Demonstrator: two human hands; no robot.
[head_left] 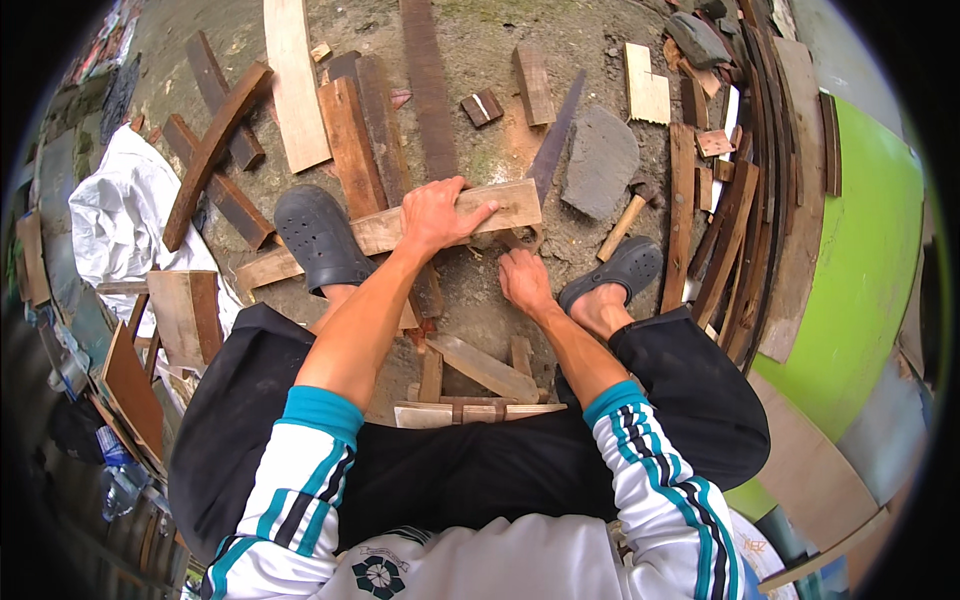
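Note:
A wooden board [375,232] lies slantwise in front of me, its right end raised and its left part under my left shoe [318,235]. My left hand [436,215] is closed over the board near that right end, thumb pointing along it. My right hand [527,280] is wrapped round the brown handle of a handsaw [560,140]. The saw's dark blade reaches away from me, touching or just beside the board's right end. Whether its teeth are in the wood I cannot tell.
A flat grey stone [600,163] and a hammer [622,228] lie right of the saw. Several dark planks [225,155] and a pale board [297,85] spread over the ground at far left. Stacked strips [755,200] and a green panel [865,240] line the right. A white sack [130,205] lies left.

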